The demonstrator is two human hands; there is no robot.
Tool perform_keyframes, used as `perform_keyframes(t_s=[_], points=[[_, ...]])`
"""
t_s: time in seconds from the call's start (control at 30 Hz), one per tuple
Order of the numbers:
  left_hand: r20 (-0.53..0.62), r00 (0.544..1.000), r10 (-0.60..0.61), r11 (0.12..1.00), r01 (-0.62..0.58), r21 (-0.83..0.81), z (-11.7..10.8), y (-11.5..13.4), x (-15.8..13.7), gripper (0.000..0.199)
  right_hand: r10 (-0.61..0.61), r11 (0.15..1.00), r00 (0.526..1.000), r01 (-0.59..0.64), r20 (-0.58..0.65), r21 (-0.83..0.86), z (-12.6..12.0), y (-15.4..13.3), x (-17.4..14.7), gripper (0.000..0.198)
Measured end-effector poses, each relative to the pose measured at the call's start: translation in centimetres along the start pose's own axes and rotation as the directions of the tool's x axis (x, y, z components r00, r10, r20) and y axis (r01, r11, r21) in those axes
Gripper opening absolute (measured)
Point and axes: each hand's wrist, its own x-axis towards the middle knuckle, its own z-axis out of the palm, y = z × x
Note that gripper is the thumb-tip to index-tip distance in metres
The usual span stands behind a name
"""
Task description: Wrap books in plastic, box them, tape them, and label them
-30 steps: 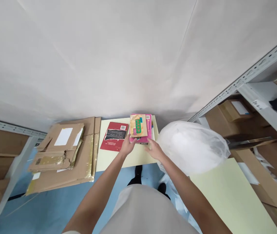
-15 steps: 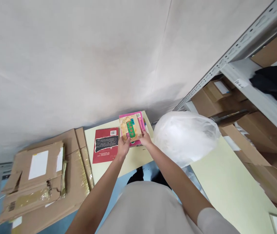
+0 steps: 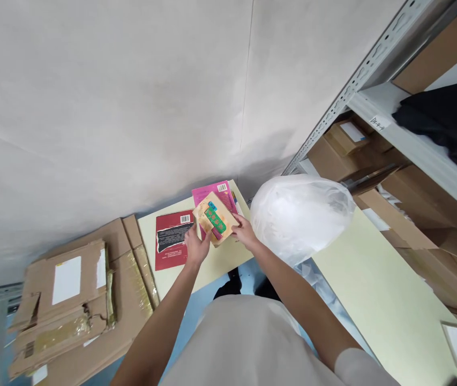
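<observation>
A small beige book (image 3: 216, 219) with a green and blue patch on its cover is held between my two hands, tilted above a pink book (image 3: 212, 190). My left hand (image 3: 198, 244) grips its lower left corner, thumb on the cover. At its right edge, my right hand (image 3: 244, 231) pinches the book, with some fingers hidden underneath. To the left, a red book (image 3: 174, 258) with a black panel and a barcode lies flat on the pale table (image 3: 208, 266), close to my left hand.
Flattened cardboard (image 3: 119, 284) is stacked at the left. A bulging white plastic bag (image 3: 300, 217) stands right of the books. Beyond it are another pale table (image 3: 368, 279) and a metal shelf (image 3: 376, 110) holding cardboard boxes (image 3: 405, 214) and black cloth (image 3: 449, 120). A wall rises behind.
Both hands have turned the beige book so that it sits at a slant, shifted toward me and partly off the pink book. The view has swung slightly right.
</observation>
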Motion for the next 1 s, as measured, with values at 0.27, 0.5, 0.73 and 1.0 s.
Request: perform_keyframes(t_s=[0.27, 0.5, 0.73, 1.0], points=[[0.36, 0.821, 0.443, 0.795, -0.546, 0.265, -3.1, 7.2, 4.5, 0.045, -0.29, 0.874, 0.946, 0.325, 0.146, -0.362, -7.6, -3.3, -4.1, 0.045], [0.691, 0.59, 0.419, 0.838, -0.544, -0.044, 0.0, 13.1, 3.0, 0.03, -0.442, 0.785, 0.887, 0.454, 0.132, -0.422, -17.4, -6.3, -10.5, 0.037], [0.745, 0.531, 0.405, 0.905, -0.347, -0.245, 8.3, 19.6, -5.6, 0.034, -0.445, 0.896, 0.873, 0.436, -0.198, -0.09, -29.3, -4.6, -18.8, 0.051], [0.778, 0.524, 0.346, 0.934, -0.114, -0.338, 20.5, 23.2, -17.1, 0.041, -0.254, 0.867, 0.874, 0.396, -0.414, 0.304, -40.1, 4.3, -31.6, 0.069]])
